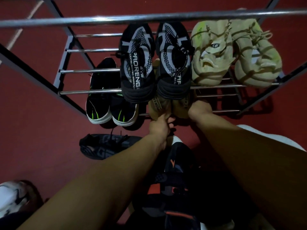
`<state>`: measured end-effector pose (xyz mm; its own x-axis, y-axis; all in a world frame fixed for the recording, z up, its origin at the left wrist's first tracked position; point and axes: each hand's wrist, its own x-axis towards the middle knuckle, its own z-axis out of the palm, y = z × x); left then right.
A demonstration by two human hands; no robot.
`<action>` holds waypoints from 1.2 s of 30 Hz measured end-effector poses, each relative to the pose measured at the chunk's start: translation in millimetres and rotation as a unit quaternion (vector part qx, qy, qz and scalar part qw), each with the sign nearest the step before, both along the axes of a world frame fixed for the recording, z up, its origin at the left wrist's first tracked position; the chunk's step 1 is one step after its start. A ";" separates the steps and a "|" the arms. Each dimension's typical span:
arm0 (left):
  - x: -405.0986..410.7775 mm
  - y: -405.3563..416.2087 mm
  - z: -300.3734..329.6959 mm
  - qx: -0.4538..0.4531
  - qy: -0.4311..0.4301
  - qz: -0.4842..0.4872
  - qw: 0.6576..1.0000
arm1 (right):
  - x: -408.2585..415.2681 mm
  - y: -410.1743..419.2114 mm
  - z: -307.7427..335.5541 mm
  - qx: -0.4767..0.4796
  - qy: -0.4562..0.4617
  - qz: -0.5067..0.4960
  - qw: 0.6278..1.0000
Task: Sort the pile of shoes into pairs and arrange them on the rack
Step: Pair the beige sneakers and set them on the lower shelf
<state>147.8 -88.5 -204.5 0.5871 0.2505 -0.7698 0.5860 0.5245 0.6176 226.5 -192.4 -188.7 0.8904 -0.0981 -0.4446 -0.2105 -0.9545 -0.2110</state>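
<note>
A metal shoe rack [93,70] with shiny crossbars stands on a red floor [33,105], seen from above. On its upper shelf sit 4 shoes in 2 pairs: 2 black and grey sneakers [137,63] side by side in the middle, and 2 beige sneakers [211,53] just to their right, the pairs touching. On the lower shelf, at the left, 2 black shoes with green stripes [109,103] lie together with their white-edged ends toward the person. Next to them, partly under the black and grey pair, 2 tan shoes [159,107] rest side by side on the lower bars.

The left hand [160,125] reaches in and grips the near end of the left tan shoe, fingers [171,121] curled round its edge. The right hand [198,107] lies against the near end of the right tan shoe; its fingers are hidden behind the shoe and wrist, so I cannot tell whether they grip it.

On the floor before the rack lie a dark grey sneaker [103,145] on its side and a black shoe with orange marks [174,176] beneath the arms. A white shoe [11,196] shows at the lower left corner.
</note>
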 end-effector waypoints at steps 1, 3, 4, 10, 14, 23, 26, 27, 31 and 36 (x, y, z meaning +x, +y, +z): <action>-0.7 -0.7 -3.4 0.000 -0.004 0.008 1.000 | -3.0 -1.6 -0.4 -0.013 0.006 0.008 1.000; -2.5 -2.2 -7.2 0.006 -0.008 0.026 1.000 | -6.7 -1.8 -3.4 -0.029 0.013 0.019 0.999; -2.4 -2.4 -6.9 0.014 -0.003 0.033 0.999 | -6.5 -1.8 -5.1 -0.032 0.010 0.022 0.999; 4.6 3.6 -0.6 -0.016 0.038 0.007 0.999 | -9.1 -2.4 -5.7 0.028 -0.018 -0.027 0.999; 16.6 30.3 -2.2 -0.034 0.036 -0.010 0.999 | -6.5 -0.1 -8.7 0.058 -0.018 -0.067 0.996; 10.0 19.4 -1.8 -0.039 -0.007 0.001 0.999 | -13.8 -8.5 -19.5 0.161 -0.100 -0.146 0.971; 16.2 12.8 2.5 -0.077 0.011 0.026 0.997 | -5.7 -4.8 -10.1 0.091 -0.042 -0.080 0.992; 17.3 11.4 2.4 -0.076 0.021 0.026 0.997 | -4.6 -3.8 -7.0 0.058 -0.024 -0.058 0.996; 17.0 12.4 7.2 -0.090 0.043 0.004 0.995 | -7.9 -2.8 -1.4 0.001 -0.009 -0.014 1.000; 10.3 34.9 1.0 0.042 0.039 -0.100 0.993 | -9.7 -13.8 8.6 0.050 -0.016 -0.011 0.999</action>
